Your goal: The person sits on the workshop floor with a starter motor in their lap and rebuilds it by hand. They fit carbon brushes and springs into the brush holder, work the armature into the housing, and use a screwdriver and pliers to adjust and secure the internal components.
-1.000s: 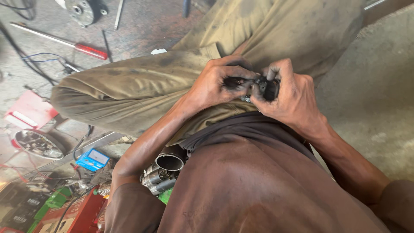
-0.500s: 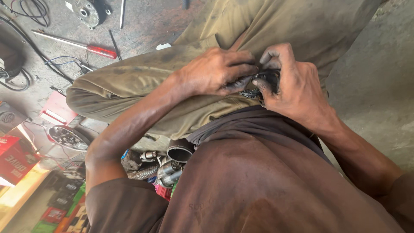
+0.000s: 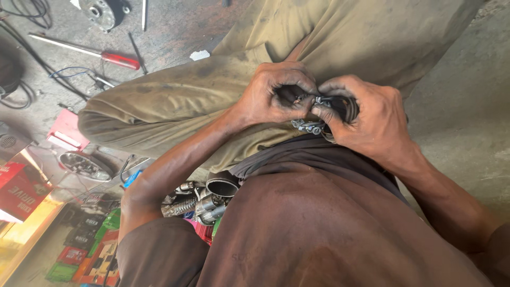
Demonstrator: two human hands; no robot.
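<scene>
Head view: both hands point(image 3: 324, 109) clasp a small metal part point(image 3: 311, 126) above oily concrete floor point(image 3: 175, 32)

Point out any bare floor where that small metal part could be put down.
Bare grey concrete floor lies right of the right hand and olive trouser leg. Upper left is crowded: red-handled screwdriver, round metal motor part, black cables. Lower left holds coloured boxes and metal pipe fittings.

A red-handled steel screwdriver point(image 3: 90, 52) is laid on the grey concrete floor point(image 3: 175, 32) near its upper left corner, left of the bent olive-trousered knee point(image 3: 175, 101).
</scene>
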